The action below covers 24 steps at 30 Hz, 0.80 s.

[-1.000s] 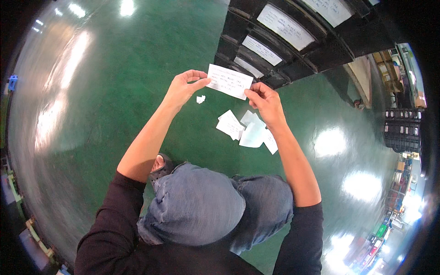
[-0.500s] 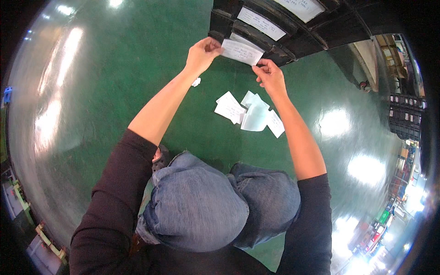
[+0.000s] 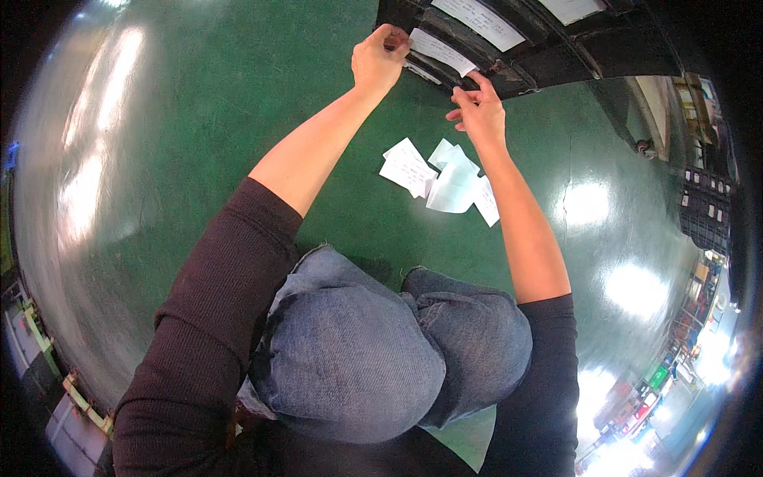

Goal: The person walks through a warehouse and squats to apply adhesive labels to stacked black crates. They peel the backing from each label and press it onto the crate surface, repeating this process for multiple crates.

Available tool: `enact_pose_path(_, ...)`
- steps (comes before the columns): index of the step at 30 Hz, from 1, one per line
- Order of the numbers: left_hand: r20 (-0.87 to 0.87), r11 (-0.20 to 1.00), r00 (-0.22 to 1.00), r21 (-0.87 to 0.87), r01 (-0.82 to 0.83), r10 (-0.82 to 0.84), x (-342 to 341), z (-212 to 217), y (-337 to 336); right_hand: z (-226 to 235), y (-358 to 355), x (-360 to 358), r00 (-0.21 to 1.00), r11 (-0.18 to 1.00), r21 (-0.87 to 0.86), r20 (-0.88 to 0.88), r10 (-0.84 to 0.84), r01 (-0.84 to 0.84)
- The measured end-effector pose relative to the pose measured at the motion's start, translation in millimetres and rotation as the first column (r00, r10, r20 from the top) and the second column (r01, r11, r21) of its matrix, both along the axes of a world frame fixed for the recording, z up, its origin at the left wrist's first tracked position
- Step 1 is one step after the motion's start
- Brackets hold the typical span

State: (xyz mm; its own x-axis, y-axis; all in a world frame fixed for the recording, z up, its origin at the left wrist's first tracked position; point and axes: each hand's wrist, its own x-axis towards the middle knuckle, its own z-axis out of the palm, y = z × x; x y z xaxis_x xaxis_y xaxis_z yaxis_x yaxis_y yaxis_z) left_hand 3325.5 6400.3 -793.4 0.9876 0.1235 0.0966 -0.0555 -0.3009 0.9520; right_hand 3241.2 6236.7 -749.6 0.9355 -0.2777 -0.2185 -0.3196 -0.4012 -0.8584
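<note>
Fingers of left hand (image 3: pixel 380 60) pinched on the left end of a white paper label (image 3: pixel 443 52); fingers of right hand (image 3: pixel 479 111) narrowly parted and half curled just near of the label's right end, apparently off the paper, though contact cannot be told for certain. Label now laid flat along the front of a black rack (image 3: pixel 540 48) at the far edge, directly near of two more white labels (image 3: pixel 479 13) already fixed on higher bars. One second earlier: same label held free in mid-air between both hands, well near of the rack. Half a second earlier: carried up to the rack front. Judged meaning: label brought to its seat, right-hand hold released, fixing probably nearly done. On the green floor (image 3: pixel 199 119), between the forearms and near of the rack: loose heap of white paper slips (image 3: pixel 441 175), unchanged in place across all three moments. Nearest: knees in blue jeans (image 3: pixel 358 358), folded in a squat. Far right: stacked dark crates (image 3: pixel 703 211). Nothing standing between hands and rack.
</note>
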Motion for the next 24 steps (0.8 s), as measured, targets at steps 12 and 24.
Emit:
enact_pose_path(12,-0.048,0.997,0.996,0.049,-0.067,0.07,-1,2,-9,2,-2,-2,1.0,0.998,-0.057,0.008,-0.017,0.017)
enact_pose_path(24,-0.068,0.976,0.981,0.135,-0.173,0.183,-6,8,-19,4,3,0,0.999,0.991,-0.13,-0.036,-0.031,0.026)
